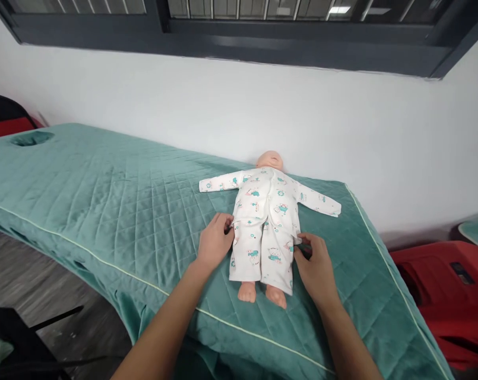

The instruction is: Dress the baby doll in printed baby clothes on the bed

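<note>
Clock positions are read from the middle of the baby doll point(269, 214), which is laid on its back on the massage bed point(124, 211).
Bare feet point(247, 292), two: placed at 6 o'clock, the doll's nearest part.
Right hand point(315, 264): stationed at 4 o'clock; its grip is pressed together, the top's hem being pinched between thumb and fingers.
Left hand point(216, 240): stationed at 8 o'clock; its grip is likewise closed, the opposite hem edge being pinched.
Printed trousers point(247, 253), white: worn, legs laid side by side.
Pajama top point(255, 198), white, printed: worn, long sleeves spread toward 10 and 3 o'clock.
Doll's head point(269, 160): turned toward 12 o'clock.
Quilted cover point(168, 182), green, pale-piped: spread over the bed; face hole point(32, 138) between 9 and 10 o'clock.
Barred window point(302, 45), dark-framed: set in the white wall point(183, 97), 12 o'clock.
</note>
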### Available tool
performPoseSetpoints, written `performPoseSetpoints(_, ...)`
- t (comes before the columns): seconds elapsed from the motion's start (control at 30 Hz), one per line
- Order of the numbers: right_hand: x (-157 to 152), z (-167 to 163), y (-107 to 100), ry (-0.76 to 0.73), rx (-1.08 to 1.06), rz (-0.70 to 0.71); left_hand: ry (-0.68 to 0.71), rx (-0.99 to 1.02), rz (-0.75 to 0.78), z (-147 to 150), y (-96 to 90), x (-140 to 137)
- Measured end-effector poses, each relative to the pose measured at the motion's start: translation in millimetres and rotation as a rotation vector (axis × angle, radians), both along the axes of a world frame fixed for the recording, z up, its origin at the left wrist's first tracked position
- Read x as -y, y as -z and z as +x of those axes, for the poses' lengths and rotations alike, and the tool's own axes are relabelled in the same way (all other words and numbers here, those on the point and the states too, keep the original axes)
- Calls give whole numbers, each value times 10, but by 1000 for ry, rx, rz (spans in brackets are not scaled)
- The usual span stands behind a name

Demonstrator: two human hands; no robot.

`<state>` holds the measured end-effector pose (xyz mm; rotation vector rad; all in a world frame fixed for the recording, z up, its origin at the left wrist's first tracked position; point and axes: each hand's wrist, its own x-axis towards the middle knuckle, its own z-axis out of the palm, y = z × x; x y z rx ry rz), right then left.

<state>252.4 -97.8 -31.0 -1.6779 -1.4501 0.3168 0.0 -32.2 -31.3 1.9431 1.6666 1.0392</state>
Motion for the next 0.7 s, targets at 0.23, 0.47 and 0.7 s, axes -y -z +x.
performPoseSetpoints(0.23,-212,9,-160,123,210,-355,-44,-85,-79,15,-77,-94)
performPoseSetpoints(0.47,-72,-36,-212,133,328,-326,-33,3,-20,-41,-27,3)
performPoseSetpoints(0.7,-122,-11,-263,100,256,-258,-46,-29,-17,-38,-9,26)
